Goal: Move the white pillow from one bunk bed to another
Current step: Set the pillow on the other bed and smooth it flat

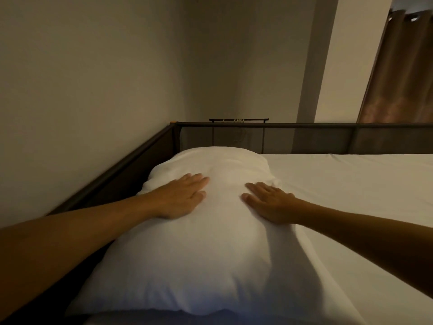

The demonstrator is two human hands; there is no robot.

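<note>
A plump white pillow [199,249] lies on the white sheet of a bunk mattress [351,195], close to the left rail. My left hand [180,195] rests flat on the pillow's upper left, fingers spread and pointing right. On the pillow's right side my right hand [269,202] also lies flat, palm down, fingers apart. Neither hand grips the fabric; both just press on top.
A dark metal guard rail [281,125] with mesh panels runs along the far end and the left side [117,170] of the bed. A plain wall stands to the left and behind. A brown curtain [398,78] hangs at the far right.
</note>
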